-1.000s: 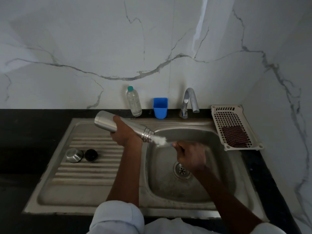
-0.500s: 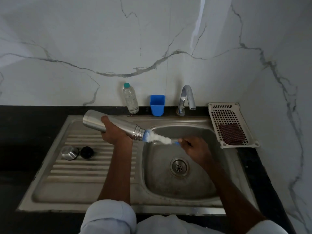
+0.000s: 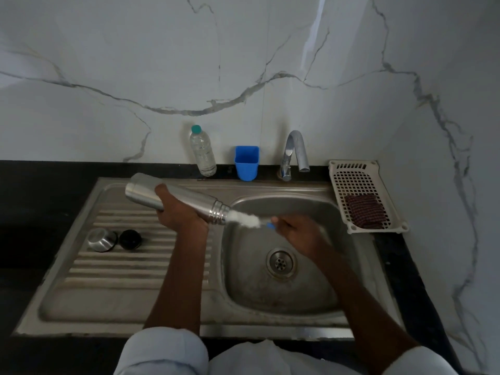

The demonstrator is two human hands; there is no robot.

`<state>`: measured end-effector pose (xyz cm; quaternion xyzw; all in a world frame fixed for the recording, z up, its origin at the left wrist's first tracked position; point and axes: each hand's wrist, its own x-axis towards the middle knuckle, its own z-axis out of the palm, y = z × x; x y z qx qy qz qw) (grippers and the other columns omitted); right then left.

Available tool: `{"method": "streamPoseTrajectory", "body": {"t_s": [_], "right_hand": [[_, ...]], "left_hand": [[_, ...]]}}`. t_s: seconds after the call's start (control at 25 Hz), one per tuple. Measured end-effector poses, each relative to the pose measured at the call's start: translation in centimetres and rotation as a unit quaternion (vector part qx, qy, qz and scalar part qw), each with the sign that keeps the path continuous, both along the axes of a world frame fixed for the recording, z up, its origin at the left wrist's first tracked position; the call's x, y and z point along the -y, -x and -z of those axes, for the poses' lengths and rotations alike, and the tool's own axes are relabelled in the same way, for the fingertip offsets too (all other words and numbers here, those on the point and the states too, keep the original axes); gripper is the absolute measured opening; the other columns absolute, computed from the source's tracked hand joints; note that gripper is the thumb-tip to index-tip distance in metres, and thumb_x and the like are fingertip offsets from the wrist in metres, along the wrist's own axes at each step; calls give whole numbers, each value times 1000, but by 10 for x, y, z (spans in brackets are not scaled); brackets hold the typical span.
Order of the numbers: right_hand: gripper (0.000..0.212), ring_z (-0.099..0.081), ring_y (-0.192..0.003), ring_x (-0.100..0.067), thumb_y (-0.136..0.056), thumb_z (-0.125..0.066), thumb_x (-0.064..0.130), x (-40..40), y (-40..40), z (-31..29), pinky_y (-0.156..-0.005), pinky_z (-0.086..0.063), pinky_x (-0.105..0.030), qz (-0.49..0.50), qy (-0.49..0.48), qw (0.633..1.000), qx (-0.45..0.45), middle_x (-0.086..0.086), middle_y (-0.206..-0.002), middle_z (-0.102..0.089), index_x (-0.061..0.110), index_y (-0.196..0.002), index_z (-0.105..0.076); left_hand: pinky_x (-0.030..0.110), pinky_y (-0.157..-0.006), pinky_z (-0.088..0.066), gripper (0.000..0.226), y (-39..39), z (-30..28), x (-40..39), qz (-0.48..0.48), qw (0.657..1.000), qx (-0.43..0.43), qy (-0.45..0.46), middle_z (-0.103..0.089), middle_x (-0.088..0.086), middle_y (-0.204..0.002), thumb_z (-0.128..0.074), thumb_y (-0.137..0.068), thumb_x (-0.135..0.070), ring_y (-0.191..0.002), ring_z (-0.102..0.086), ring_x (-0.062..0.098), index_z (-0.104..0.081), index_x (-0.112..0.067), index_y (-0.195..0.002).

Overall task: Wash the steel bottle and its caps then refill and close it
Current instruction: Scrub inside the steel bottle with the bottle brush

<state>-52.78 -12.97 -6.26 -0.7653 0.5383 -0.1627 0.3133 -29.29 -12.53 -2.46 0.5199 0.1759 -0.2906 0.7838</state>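
two hands (image 3: 303, 234) shared the work over the stainless steel sink (image 3: 281, 301). the left hand (image 3: 181, 215) was wrapped round the middle of the cylindrical brushed-steel bottle (image 3: 146, 193), held nearly level with its threaded mouth tipped slightly down toward the basin. the right hand was curled round the blue handle of a white-bristled bottle brush (image 3: 247, 220), whose head lay at the mouth, partly inside as far as could be told. the step in hand looked to be scrubbing the inside. doing it well would mean keeping the bottle steady and its mouth over the basin so drips fall in, driving the brush straight along the bottle's axis, and twisting it to reach the walls and base. forcing it at an angle could bend the bristles or splash. the round steel outer cap (image 3: 101, 239) and the small black inner cap (image 3: 130, 239) sat side by side on the ribbed draining board (image 3: 113, 269), seemingly unwashed as yet. the curved chrome tap (image 3: 296, 150) showed no running water.
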Motion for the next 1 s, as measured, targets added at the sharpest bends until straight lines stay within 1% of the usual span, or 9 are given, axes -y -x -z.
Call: {"method": "streamPoseTrajectory", "body": {"t_s": [0.16,0.44,0.6,0.76,0.8,0.84,0.88,0.96,1.0], "right_hand": [[51,-68,-72,-30,-103,-40,52,-8,-13,3,-62,-46,-34,-10,152,986,-69,-7,-79,-73,18,-90,-76],[43,-59,-54,-15,-96,-49,56,-14,-27,3,-49,-32,-23,1,222,975,-16,8,-62,-62,25,-73,-67],[34,-63,-76,-16,-101,-44,45,-7,-39,5,-59,-46,-30,-56,214,975,28,6,-86,-66,24,-97,-70],[13,-60,-83,-12,-94,-66,23,-25,-46,8,-66,-41,-25,-9,255,967,-21,7,-95,-68,23,-106,-72],[14,-60,-77,-12,-93,-66,19,-27,-54,3,-65,-41,-26,13,190,981,-27,7,-88,-68,24,-104,-73],[15,-56,-66,-10,-95,-63,18,-23,-57,-6,-61,-41,-26,32,47,998,28,7,-78,-64,23,-102,-75],[18,-47,-54,-7,-99,-56,18,-15,-56,-15,-54,-37,-25,63,-161,976,134,7,-68,-56,19,-100,-75],[25,-27,-44,-4,-104,-47,22,-8,-49,-31,-41,-22,-21,104,-468,832,280,5,-61,-41,13,-99,-70],[24,-27,-43,-4,-105,-50,27,-9,-48,-33,-40,-21,-20,91,-483,818,299,4,-61,-42,13,-100,-69]], "left_hand": [[43,-87,-63,69,-1,8,4,-3,999,-2,-34,-71,7,-118,-80,-83,-53,-96,-73,25,-61,-14,-137],[45,-89,-62,74,5,10,9,16,998,-6,-66,-70,7,-120,-80,-79,-59,-95,-72,26,-60,-16,-136],[46,-88,-63,68,14,9,13,36,998,-9,-45,-71,5,-116,-81,-78,-58,-93,-74,25,-60,-20,-131],[46,-85,-64,64,12,11,14,51,998,-4,-43,-72,6,-112,-81,-78,-58,-91,-75,26,-62,-20,-127],[48,-85,-64,64,15,10,13,63,998,-4,-31,-72,8,-112,-81,-77,-57,-92,-75,28,-62,-19,-125],[51,-85,-64,65,16,10,12,75,997,-2,-10,-73,11,-112,-81,-76,-57,-93,-75,30,-63,-17,-123],[54,-83,-64,66,14,12,10,96,995,3,17,-74,15,-112,-80,-75,-56,-92,-76,32,-63,-14,-123],[48,-77,-65,61,10,11,6,137,988,7,78,-72,16,-105,-74,-85,-54,-85,-75,30,-61,-11,-126],[45,-73,-64,58,8,10,4,145,985,9,94,-71,16,-102,-71,-90,-53,-83,-74,29,-59,-11,-128]]}}
